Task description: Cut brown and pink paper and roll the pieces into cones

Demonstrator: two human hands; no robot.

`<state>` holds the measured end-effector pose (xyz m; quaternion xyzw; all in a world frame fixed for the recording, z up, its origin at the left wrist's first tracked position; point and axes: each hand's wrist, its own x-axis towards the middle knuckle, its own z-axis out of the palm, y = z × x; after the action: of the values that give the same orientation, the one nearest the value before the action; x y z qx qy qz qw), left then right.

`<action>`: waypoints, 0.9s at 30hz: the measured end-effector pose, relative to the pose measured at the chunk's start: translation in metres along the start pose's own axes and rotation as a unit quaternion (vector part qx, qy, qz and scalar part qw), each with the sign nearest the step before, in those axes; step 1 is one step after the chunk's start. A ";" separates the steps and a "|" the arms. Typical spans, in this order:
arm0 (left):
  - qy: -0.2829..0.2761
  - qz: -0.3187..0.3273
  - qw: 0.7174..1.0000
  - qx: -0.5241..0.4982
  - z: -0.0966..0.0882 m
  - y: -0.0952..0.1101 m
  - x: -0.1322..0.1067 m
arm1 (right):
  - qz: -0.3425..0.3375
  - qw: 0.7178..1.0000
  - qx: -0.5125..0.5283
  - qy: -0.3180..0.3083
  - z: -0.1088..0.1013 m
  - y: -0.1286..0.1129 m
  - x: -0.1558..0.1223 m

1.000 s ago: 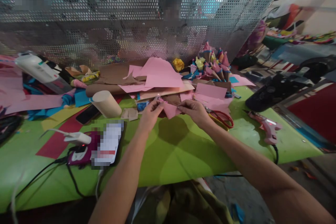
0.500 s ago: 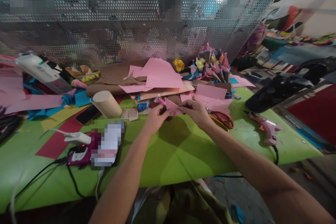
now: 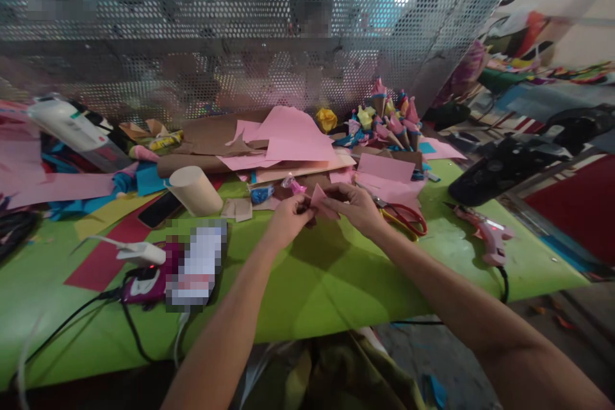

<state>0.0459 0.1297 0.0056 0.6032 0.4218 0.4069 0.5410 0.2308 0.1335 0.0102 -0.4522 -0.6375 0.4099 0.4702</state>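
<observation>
Between my two hands, just above the green table [image 3: 336, 288], is a small piece of pink paper [image 3: 323, 201] with a pointed top. My left hand [image 3: 292, 214] pinches its left side, and my right hand [image 3: 355, 205] pinches the right side. Part of the paper is hidden by my fingers. Just behind my left hand lie a pink wrapped candy [image 3: 294, 185] and a blue wrapped one [image 3: 262, 193]. Scissors with red and yellow handles [image 3: 406, 218] rest beside my right wrist.
A pink glue gun [image 3: 492, 237] lies at the right. On the left are a cardboard tube [image 3: 195, 191], a phone [image 3: 199, 262] and a purple power strip [image 3: 144, 288] with cables. Pink sheets [image 3: 298, 138] and finished paper cones [image 3: 394, 122] line the perforated metal screen [image 3: 230, 70].
The pink paper has turned in my fingers, from a wide, flat-lying shape to a narrower one with its point up. Both hands have shifted slightly.
</observation>
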 end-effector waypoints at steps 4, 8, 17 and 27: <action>-0.015 0.007 0.999 0.031 -0.001 -0.002 0.000 | -0.003 1.000 -0.004 0.021 0.000 0.002 0.001; -0.016 0.028 0.991 0.131 -0.003 -0.001 -0.001 | 0.001 0.999 0.029 0.019 -0.001 0.003 0.003; -0.039 0.030 0.992 0.116 0.000 0.002 -0.002 | 0.026 0.994 0.091 0.049 -0.001 0.002 0.004; 0.041 -0.005 0.999 0.001 -0.004 0.002 0.001 | 0.055 0.992 0.113 -0.011 0.000 0.003 0.003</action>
<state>0.0426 0.1317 0.0078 0.5841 0.4475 0.4281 0.5247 0.2312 0.1373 0.0087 -0.4257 -0.5665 0.5098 0.4879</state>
